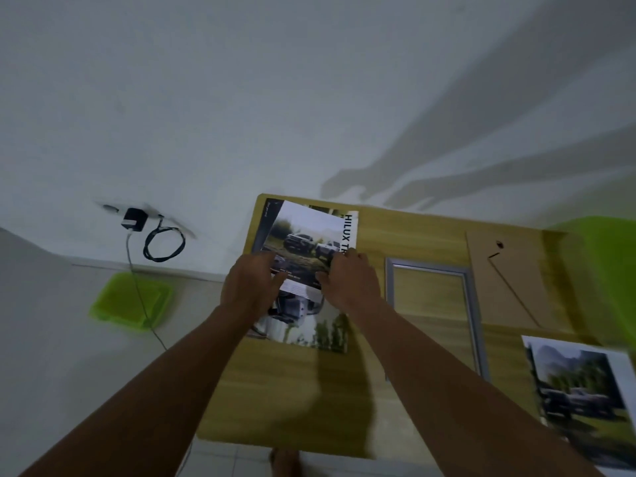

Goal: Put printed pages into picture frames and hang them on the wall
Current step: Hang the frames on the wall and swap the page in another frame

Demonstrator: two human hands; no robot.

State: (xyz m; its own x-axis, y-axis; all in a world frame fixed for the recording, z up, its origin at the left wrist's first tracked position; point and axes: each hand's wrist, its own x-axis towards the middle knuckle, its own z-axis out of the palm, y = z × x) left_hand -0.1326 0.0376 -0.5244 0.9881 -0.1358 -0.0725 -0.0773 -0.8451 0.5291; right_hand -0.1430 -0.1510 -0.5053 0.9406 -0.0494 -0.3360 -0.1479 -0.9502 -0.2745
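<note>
A stack of printed pages (311, 333) with truck photos lies on the left part of the wooden table (296, 401). Both hands grip the top page (306, 232), whose far end lifts off the stack. My left hand (251, 284) pinches its near left edge and my right hand (349, 280) its near right edge. To the right lies an empty grey picture frame (473, 304), flat on the table. Beyond it rests the frame's brown backing board (506, 284). Another printed page (585, 401) lies at the right near corner.
A white wall rises behind the table. A black charger (134, 219) with a looped cable (163, 246) hangs from a socket on the left. A green plastic lid (132, 301) lies on the floor, and a green container (609, 270) stands at the far right. My foot (284, 463) shows below the table.
</note>
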